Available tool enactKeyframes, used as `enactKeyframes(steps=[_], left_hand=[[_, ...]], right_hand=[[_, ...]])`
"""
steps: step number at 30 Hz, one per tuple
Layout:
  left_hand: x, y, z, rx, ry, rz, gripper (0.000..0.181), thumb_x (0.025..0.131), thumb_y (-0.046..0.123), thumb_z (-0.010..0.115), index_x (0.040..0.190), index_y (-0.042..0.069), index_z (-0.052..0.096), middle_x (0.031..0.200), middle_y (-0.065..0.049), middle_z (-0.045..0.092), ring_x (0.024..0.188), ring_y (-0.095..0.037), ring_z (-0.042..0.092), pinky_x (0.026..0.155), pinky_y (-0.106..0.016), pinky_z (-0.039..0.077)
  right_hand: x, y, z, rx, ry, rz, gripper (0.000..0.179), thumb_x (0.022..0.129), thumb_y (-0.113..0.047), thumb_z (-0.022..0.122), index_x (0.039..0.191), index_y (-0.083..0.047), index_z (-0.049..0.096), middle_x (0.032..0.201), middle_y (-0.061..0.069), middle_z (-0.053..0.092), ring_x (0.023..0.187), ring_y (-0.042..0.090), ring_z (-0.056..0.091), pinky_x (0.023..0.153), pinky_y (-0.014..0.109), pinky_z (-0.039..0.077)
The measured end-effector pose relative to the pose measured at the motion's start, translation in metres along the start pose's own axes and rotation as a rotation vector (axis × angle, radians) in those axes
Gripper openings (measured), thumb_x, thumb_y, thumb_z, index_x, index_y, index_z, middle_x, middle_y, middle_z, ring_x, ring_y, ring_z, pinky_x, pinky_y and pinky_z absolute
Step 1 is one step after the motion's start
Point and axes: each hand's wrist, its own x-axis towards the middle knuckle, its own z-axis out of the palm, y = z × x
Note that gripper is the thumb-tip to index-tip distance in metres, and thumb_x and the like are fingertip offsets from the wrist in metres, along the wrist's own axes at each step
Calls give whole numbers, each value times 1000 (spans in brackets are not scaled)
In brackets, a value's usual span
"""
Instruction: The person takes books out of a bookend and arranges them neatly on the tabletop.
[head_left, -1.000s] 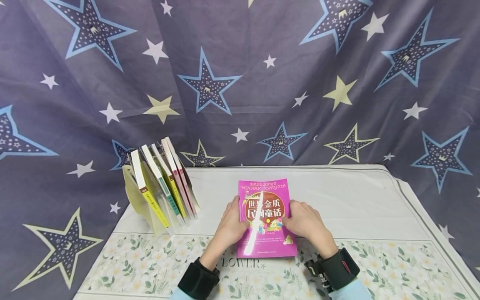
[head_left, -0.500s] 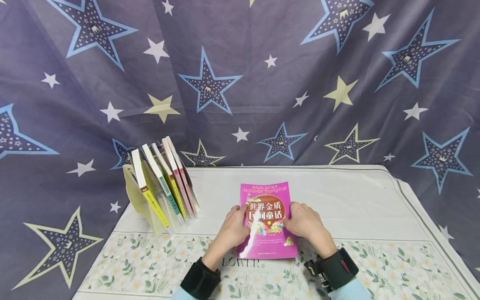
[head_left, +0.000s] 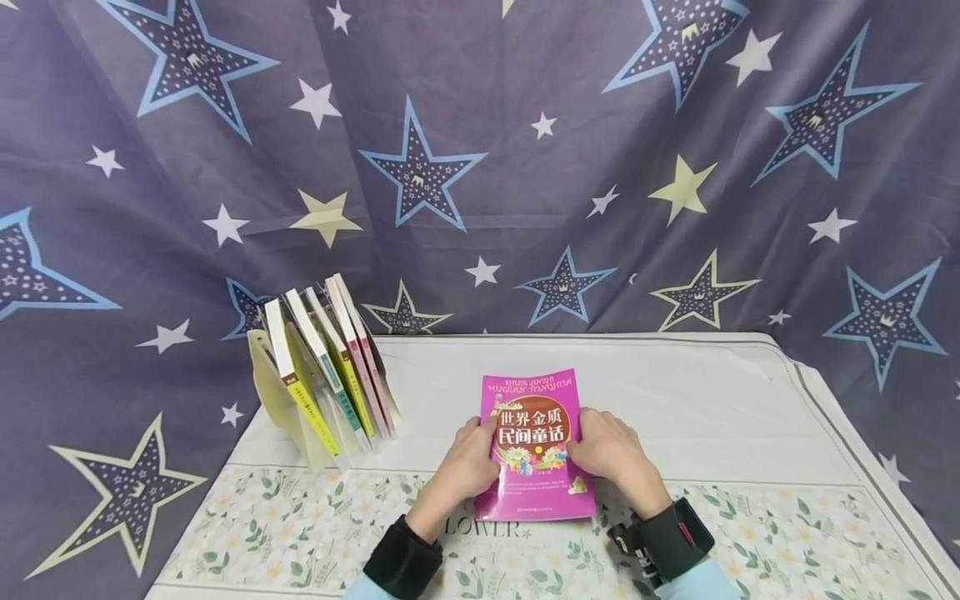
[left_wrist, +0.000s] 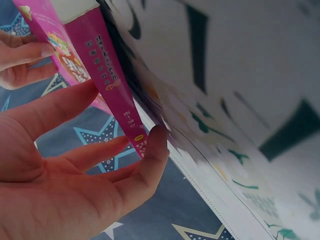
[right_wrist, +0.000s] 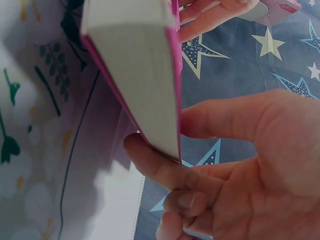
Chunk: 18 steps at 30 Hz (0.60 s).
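A thick pink-magenta paperback book (head_left: pixel 534 492) with a brown oval and white Chinese title lies between both hands, cover facing up. My left hand (head_left: pixel 468 460) grips its left side, the spine, with the thumb on the cover. In the left wrist view the fingers (left_wrist: pixel 150 165) reach round the spine's edge. On the opposite side my right hand (head_left: pixel 611 450) holds the page edge, thumb on the cover. The right wrist view shows the white page block (right_wrist: pixel 140 85) between thumb and forefinger, the other fingers curled below.
Several books (head_left: pixel 330 367) stand leaning in a cream book holder (head_left: pixel 273 400) at the table's left. The table (head_left: pixel 675 392) has a white cloth with a floral front band. A purple star-patterned curtain (head_left: pixel 495 83) hangs behind it.
The book's top edge has come down slightly toward me, and the glare on its cover has faded. My left hand has shifted a little to the right; both hands keep their hold.
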Motion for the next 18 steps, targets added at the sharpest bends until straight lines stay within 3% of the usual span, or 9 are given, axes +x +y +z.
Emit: enactKeyframes(steps=[12,18], left_hand=[[2,-4,-3,3,-62,10,77,77,-12,74,151,-9,49,155,-41,37,146,-55,34,117,-65,30],[4,-7,-4,39,-71,39,75,77,-10,76,148,-9,53,147,-37,49,136,-51,45,110,-61,42]], right_hand=[[-2,1,0,-13,-14,-11,19,93,-14,74,102,0,67,75,6,60,64,21,57,58,37,45],[-1,1,1,-10,-19,-14,19,94,-14,74,102,1,66,75,6,59,63,21,56,57,36,44]])
